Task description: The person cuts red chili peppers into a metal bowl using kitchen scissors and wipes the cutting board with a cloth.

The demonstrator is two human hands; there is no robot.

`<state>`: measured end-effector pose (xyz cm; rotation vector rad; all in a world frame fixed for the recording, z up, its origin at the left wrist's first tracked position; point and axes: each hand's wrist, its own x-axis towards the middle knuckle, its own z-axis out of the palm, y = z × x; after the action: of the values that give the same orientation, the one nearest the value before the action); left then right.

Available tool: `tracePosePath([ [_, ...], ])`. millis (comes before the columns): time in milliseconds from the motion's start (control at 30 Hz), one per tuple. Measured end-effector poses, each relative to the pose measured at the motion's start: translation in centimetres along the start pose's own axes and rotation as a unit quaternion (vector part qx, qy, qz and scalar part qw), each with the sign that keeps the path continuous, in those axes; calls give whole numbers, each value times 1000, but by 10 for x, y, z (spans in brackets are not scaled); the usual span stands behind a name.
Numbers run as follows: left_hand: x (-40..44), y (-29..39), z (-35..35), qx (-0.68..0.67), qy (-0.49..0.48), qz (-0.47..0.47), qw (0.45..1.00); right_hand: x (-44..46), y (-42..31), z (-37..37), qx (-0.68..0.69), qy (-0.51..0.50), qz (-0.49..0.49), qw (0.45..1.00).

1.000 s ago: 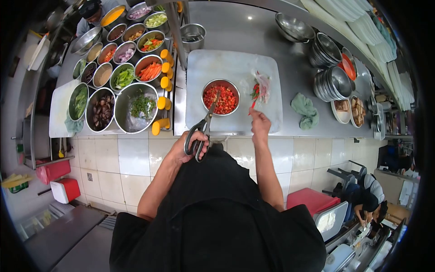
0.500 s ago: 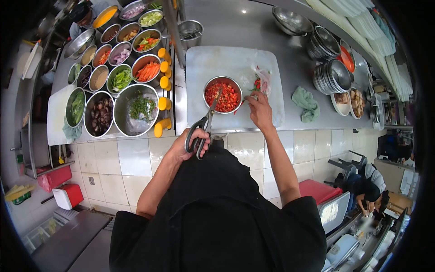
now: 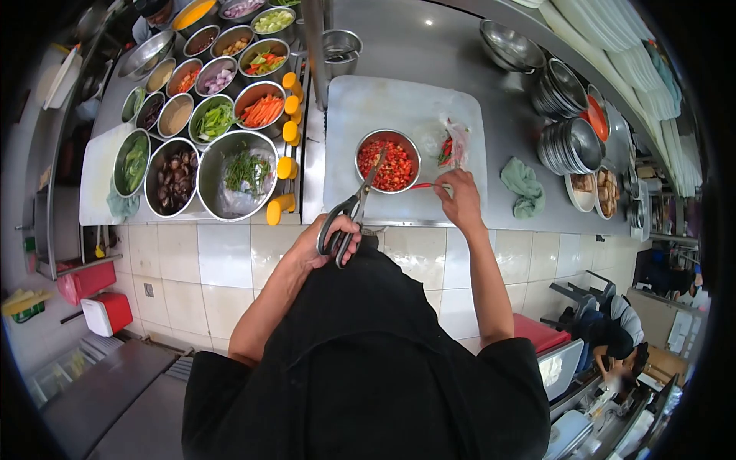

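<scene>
My left hand [image 3: 337, 239] is closed around the black handles of a pair of scissors [image 3: 349, 207]. Its blades reach over a steel bowl [image 3: 357, 170], their tips above the chopped red chilies [image 3: 392, 162] inside. Between the fingertips of my right hand [image 3: 462, 198] is a thin red chili [image 3: 426, 185], pointing left towards the bowl's rim. Just beyond that hand lies a clear plastic bag [image 3: 458, 138] with more red chilies [image 3: 445, 151] at its left side. Bowl and bag both rest on a white cutting board [image 3: 364, 96].
Left of the board, yellow-capped bottles [image 3: 287, 168] line a counter crowded with steel containers, including carrots [image 3: 261, 111] and herbs [image 3: 245, 170]. A green cloth [image 3: 524, 190] lies to the right, near stacked metal bowls [image 3: 571, 146]. Another person [image 3: 617, 330] bends over at lower right.
My right hand has drawn back slightly from the bag, and a red chili now shows in its fingers. My left hand still grips the scissors over the bowl. The view has shifted slightly.
</scene>
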<state>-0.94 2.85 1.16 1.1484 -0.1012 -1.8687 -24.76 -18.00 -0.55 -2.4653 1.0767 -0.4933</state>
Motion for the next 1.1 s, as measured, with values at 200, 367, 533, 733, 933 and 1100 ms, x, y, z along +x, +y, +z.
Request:
tracePosePath([
  [200,2,-2,0,-5,-7,7,1000,-32,-11,-22,141,93,130,977],
  [367,4,-1,5,-12,-17,10,1000,-28,-45,-19,246,116,160,949],
  [533,5,-1,6,-6,-60,-1,998,-9,-65,1,219,128,126,959],
  [733,10,0,8,-11,-80,-30,996,-1,-71,15,171,116,95,974],
  [933,11,0,11,-20,-86,-26,996,1,-66,25,163,135,50,976],
  [1100,6,4,17,41,12,32,999,7,-67,20,117,143,59,981],
])
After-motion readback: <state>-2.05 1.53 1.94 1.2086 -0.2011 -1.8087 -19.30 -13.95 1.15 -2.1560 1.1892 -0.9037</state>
